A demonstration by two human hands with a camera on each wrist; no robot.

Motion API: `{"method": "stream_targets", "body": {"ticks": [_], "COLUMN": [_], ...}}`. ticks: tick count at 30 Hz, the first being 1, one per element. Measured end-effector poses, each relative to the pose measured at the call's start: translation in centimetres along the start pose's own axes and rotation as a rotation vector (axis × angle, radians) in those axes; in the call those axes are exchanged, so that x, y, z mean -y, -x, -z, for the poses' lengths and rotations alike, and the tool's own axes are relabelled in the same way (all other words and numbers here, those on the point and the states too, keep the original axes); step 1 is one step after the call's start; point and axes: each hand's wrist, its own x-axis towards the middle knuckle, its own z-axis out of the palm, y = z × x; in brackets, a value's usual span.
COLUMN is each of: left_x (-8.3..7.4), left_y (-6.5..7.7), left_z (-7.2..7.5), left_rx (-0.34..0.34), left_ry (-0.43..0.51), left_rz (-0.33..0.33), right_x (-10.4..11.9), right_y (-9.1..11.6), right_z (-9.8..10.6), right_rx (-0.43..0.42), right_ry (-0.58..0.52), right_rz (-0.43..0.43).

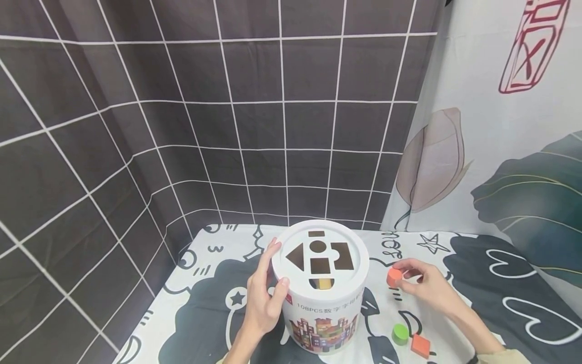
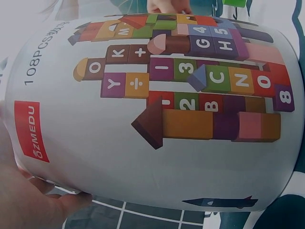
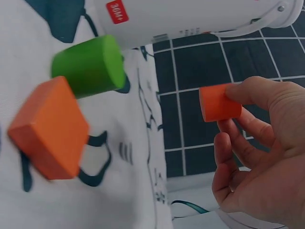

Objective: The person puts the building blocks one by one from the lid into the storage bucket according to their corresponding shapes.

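A white bucket (image 1: 324, 308) with a printed block picture stands upright, its lid (image 1: 291, 283) pierced with shaped holes. Against its left side, my left hand (image 1: 265, 301) holds it, thumb and fingers at the lid's rim. To the right, my right hand (image 1: 425, 283) pinches an orange-red cylinder block (image 1: 394, 277) between thumb and fingers; the right wrist view shows the orange-red cylinder (image 3: 220, 102) from the side. A green cylinder block (image 1: 400, 334) and an orange-red square block (image 1: 420, 346) lie nearer me. Inside the lid's front hole shows a yellowish piece (image 1: 325, 283).
The patterned cloth (image 1: 204, 298) covers the table in white and dark grey. Behind it hangs a dark curtain with a white grid (image 1: 254, 126), and a leaf-printed white curtain (image 1: 482, 126) hangs at the right. The bucket's white handle (image 3: 267, 24) hangs along its side.
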Motion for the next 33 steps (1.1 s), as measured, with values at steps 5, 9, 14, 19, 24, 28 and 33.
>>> {"method": "stream_targets", "body": {"ticks": [5,9,14,19,24,28,33], "left_x": [-0.1,-0.1,-0.1,-0.1,-0.2,-0.2,-0.2], "left_y": [0.0,0.1,0.1,0.0,-0.1,-0.1,0.0], "left_z": [0.1,0.1,0.1,0.0,0.1,0.1,0.1], "left_rx": [-0.001,0.000,0.000,0.000,0.002,0.003,0.006], "left_ry": [-0.003,-0.004,-0.004,-0.004,-0.003,-0.001,0.002], "left_rz": [0.003,0.002,-0.001,-0.001,0.004,0.007,0.012], "right_x": [0.7,1.2,2.1,3.0,3.9,4.5,5.1], "right_y": [-0.5,-0.8,-1.3,-1.9,-2.4,-3.0,-3.8], "right_z": [0.7,1.0,1.6,2.3,2.9,3.4,3.7], "right_rx": [-0.014,-0.009,-0.015,-0.017,-0.018,-0.031,-0.044], "right_ry": [0.015,0.017,0.026,0.010,0.035,0.051,0.063], "right_rz": [0.016,0.013,0.030,0.056,0.084,0.117,0.161]}}
